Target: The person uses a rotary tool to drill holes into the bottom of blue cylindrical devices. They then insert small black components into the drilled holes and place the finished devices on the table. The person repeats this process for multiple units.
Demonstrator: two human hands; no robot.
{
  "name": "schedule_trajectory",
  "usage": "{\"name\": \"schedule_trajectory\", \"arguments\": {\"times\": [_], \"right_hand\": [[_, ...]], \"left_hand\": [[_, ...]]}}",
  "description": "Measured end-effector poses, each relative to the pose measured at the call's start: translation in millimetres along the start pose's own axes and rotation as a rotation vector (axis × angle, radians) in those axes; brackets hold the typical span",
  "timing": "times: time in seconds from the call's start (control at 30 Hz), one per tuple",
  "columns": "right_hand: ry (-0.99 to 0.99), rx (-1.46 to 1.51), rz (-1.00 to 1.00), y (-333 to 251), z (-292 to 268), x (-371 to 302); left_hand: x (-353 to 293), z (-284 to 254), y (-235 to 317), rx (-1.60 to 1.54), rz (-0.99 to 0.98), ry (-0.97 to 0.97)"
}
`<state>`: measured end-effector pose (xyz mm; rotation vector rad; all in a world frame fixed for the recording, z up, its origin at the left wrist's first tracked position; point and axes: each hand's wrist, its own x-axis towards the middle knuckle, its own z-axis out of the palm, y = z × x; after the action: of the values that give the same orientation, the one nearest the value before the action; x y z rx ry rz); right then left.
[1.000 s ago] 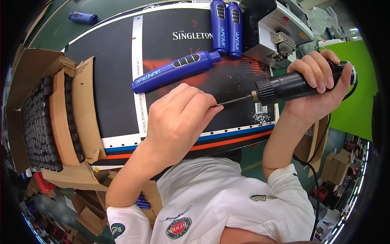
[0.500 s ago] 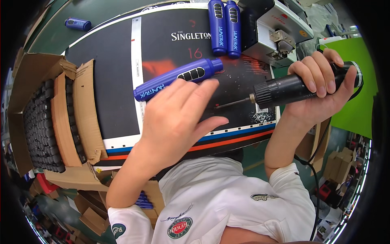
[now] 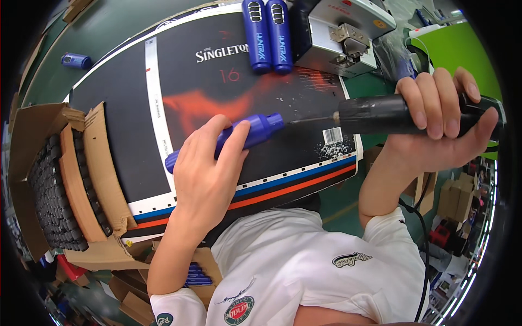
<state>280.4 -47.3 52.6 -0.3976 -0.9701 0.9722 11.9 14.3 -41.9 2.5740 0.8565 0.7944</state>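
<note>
My left hand [image 3: 209, 168] wraps over a blue tube-shaped casing [image 3: 255, 129] lying on the black printed board, its narrower end pointing right. Most of the casing's middle is hidden under my fingers. In my right hand [image 3: 440, 117] is a black corded electric screwdriver [image 3: 375, 115], held level with its thin bit pointing left at the casing's narrow end. The bit is blurred, and I cannot tell whether its tip touches the casing. Two more blue casings, a left one [image 3: 255, 41] and a right one [image 3: 280, 41], lie side by side at the back.
A cardboard box [image 3: 103, 163] of many small black parts stands at the left. A metal-and-black machine [image 3: 337, 38] sits at the back right. Another blue casing [image 3: 76, 60] lies far left. The printed board [image 3: 136, 185] covers the table; the screwdriver's cord [image 3: 427, 261] hangs at the right.
My left hand has closed over the blue casing, which has moved nearer to me. The screwdriver's bit now lines up with the casing's narrow end. The whole view has shifted slightly.
</note>
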Motion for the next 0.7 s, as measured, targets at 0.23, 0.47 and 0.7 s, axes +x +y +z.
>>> {"name": "schedule_trajectory", "arguments": {"times": [0.23, 0.47, 0.7], "right_hand": [[-0.172, -0.102, 0.066, -3, 4, -3], [-0.264, -0.153, 0.122, -4, 9, -8], [-0.327, -0.217, 0.154, 5, 23, -6]], "left_hand": [[-9, 11, 5, -0.005, 0.088, 0.080], [-16, 16, 7, -0.028, 0.150, 0.131], [-22, 19, 9, -0.002, 0.168, 0.156]]}}
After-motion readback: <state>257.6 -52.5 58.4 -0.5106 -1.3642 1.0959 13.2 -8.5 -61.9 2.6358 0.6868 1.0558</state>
